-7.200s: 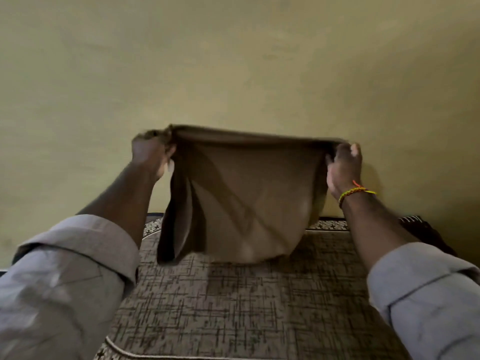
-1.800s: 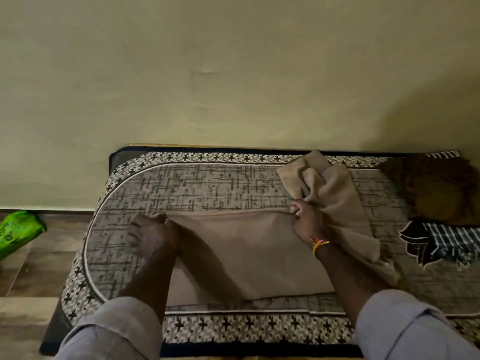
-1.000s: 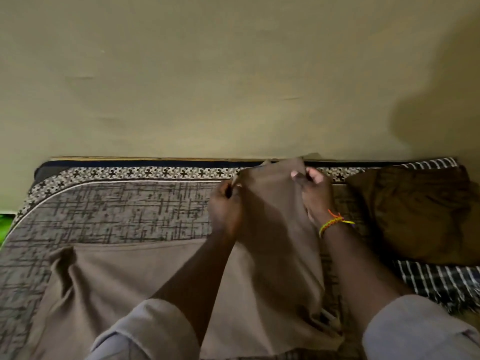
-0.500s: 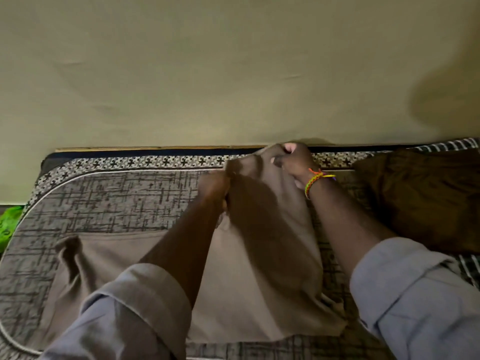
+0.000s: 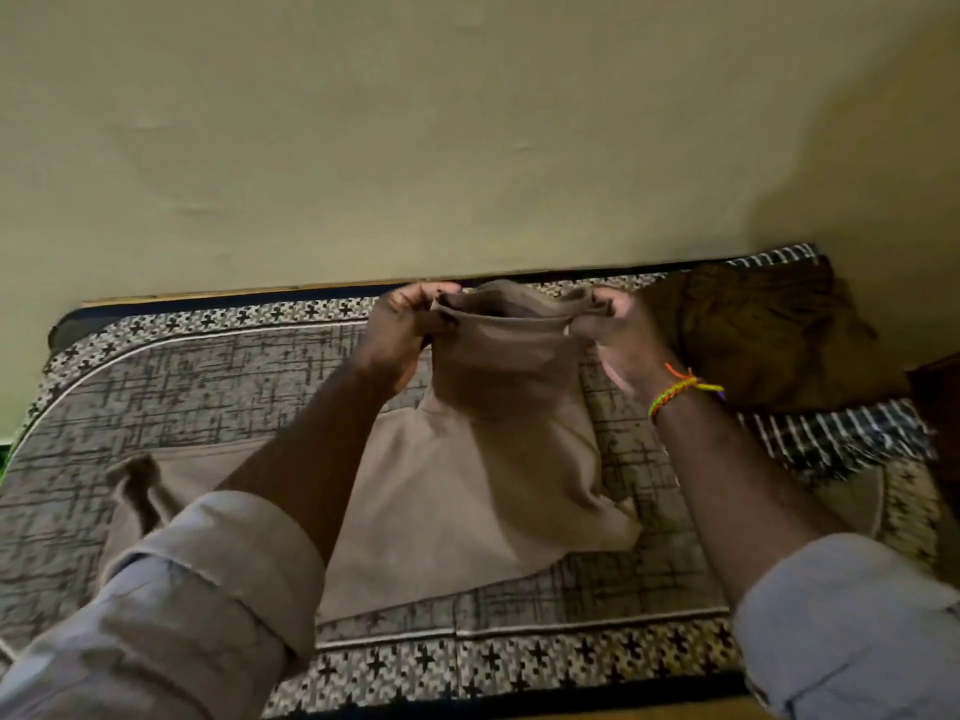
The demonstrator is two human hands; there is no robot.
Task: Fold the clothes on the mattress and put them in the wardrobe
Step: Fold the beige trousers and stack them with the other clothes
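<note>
A tan-brown garment lies across the patterned mattress, its left end spread flat under my left forearm. Its right end is raised off the mattress near the far edge. My left hand grips the raised end's left corner and my right hand grips its right corner, so the fabric edge stretches between them. A dark brown garment lies crumpled at the far right, with a black-and-white striped cloth below it.
A plain yellowish wall rises right behind the mattress. The mattress's rounded left end and dark side show at the left. A dark object pokes in at the right edge. No wardrobe is in view.
Earlier I held the garment up, then laid it on the mattress. In the last second both hands took its right end, lifted it near the far edge and pulled it taut.
</note>
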